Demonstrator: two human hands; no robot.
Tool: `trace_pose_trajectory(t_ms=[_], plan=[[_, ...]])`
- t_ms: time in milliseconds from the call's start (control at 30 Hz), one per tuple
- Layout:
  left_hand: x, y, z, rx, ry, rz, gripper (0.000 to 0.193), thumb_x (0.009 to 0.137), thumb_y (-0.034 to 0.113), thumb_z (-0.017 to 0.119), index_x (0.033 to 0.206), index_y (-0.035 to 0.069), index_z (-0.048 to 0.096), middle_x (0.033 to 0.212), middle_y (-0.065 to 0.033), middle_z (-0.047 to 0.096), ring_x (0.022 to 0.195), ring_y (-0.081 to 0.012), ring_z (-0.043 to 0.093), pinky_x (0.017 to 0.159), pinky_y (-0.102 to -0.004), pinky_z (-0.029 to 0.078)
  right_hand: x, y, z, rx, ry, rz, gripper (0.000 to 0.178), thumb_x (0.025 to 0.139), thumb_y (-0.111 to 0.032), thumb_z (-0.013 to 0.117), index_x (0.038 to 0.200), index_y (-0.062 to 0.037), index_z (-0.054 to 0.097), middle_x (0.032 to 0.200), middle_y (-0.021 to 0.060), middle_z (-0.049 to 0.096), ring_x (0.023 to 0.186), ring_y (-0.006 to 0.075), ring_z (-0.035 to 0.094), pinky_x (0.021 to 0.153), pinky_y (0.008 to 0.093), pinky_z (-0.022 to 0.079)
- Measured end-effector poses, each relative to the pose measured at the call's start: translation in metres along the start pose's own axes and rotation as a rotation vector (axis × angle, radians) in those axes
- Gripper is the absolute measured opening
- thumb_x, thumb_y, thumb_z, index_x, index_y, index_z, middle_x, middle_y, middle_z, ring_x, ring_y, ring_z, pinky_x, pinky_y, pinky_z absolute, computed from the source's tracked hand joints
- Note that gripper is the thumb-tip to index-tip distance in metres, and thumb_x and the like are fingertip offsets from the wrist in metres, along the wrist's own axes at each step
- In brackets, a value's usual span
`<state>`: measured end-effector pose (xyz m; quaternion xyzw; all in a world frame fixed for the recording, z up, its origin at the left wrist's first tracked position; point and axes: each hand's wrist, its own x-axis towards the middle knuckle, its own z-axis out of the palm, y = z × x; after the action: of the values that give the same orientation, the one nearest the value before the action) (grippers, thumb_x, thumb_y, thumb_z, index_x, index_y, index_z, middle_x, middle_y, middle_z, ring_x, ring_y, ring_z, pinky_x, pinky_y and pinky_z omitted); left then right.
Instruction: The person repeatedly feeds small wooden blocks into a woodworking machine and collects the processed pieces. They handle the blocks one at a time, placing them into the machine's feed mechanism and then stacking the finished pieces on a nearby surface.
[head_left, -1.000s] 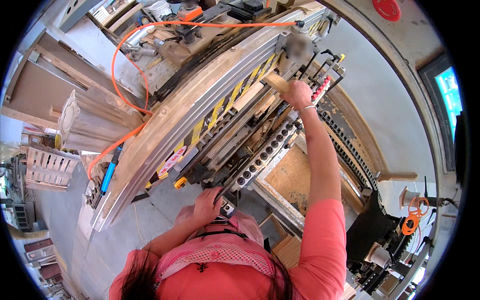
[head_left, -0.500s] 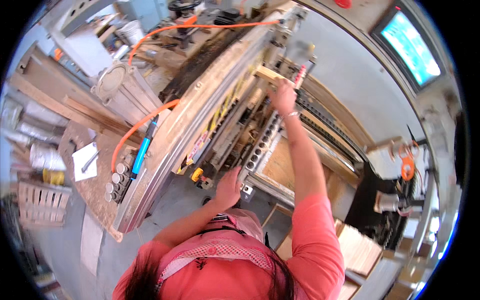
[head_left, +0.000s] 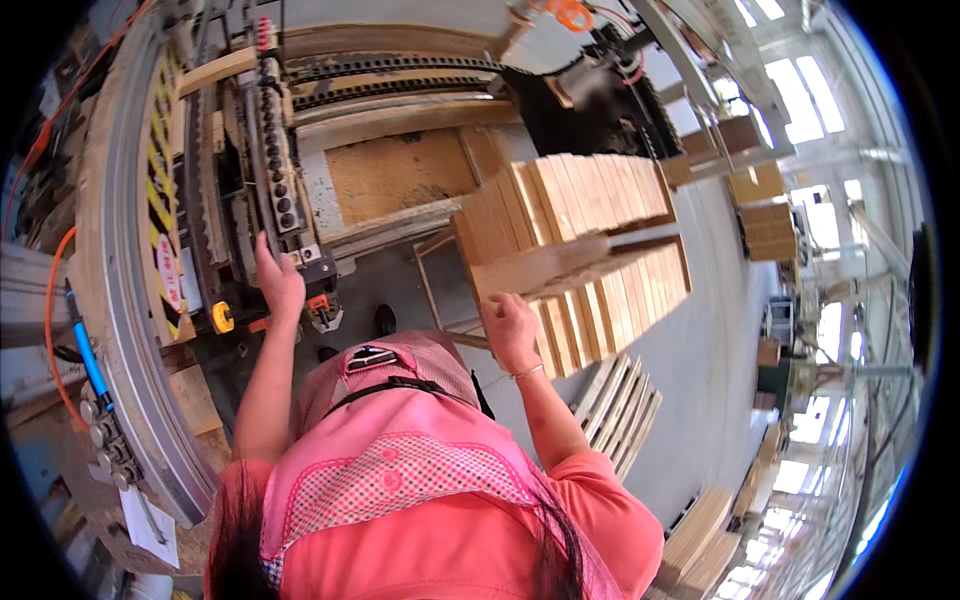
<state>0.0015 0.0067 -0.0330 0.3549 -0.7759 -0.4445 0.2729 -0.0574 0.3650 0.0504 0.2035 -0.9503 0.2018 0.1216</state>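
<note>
One strip on the machine, a full pile at the right hand

Head view, and here's the left hand (head_left: 281, 288), fingers spread and gripping nothing, right by the near end of the long metal rail lined with round black knobs (head_left: 276, 160); whether a fingertip touches it, I can't tell. Up at the machine's far left corner lies a pale, narrow wooden strip (head_left: 217, 72), set crosswise near the row of small red knobs (head_left: 265, 35), no hand on it!

Over to the right hand (head_left: 512, 328): fingers curled at the near left corner of the tall, two-row pile of light-brown wooden boards (head_left: 612, 315). Grasping one or merely resting there? The view won't say.

So how far along? One strip already laid across, I'd judge; whether it's clamped or worked can't be seen. With both rows well stocked, plenty looks left.
</note>
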Motion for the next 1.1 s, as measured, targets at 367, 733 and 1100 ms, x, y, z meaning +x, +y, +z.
trace_pose_trajectory(t_ms=[367, 733, 1100], plan=[[0.006, -0.006, -0.001, 0.019, -0.051, -0.035, 0.052, 0.086, 0.006, 0.047, 0.136, 0.002, 0.033, 0.133, -0.021, 0.042, 0.123, -0.0349, 0.041, 0.102, -0.038, 0.031, -0.046, 0.153, -0.084, -0.555, 0.036, 0.588, 0.033, 0.068, -0.016, 0.069, 0.098, -0.0067, 0.058, 0.1, 0.0129, 0.055, 0.097, 0.0315, 0.055, 0.079, 0.0414, 0.049], [0.005, -0.006, -0.003, 0.034, -0.029, 0.019, 0.051, 0.086, 0.004, 0.046, 0.135, 0.002, 0.034, 0.132, -0.0212, 0.043, 0.123, -0.0348, 0.042, 0.102, -0.0383, 0.031, -0.034, 0.164, -0.088, -0.575, -0.143, 0.705, 0.032, 0.066, -0.016, 0.063, 0.095, -0.0027, 0.059, 0.101, 0.0165, 0.056, 0.099, 0.0335, 0.054, 0.084, 0.041, 0.047], [-0.001, 0.004, -0.002, 0.017, -0.011, 0.005, 0.053, 0.084, 0.002, 0.046, 0.135, 0.002, 0.032, 0.132, -0.0224, 0.042, 0.123, -0.036, 0.04, 0.104, -0.0394, 0.03, -0.016, 0.132, -0.091, -0.456, -0.056, 0.508, 0.039, 0.065, -0.02, 0.073, 0.094, -0.0031, 0.052, 0.09, 0.0171, 0.058, 0.089, 0.0351, 0.057, 0.078, 0.0428, 0.047]])
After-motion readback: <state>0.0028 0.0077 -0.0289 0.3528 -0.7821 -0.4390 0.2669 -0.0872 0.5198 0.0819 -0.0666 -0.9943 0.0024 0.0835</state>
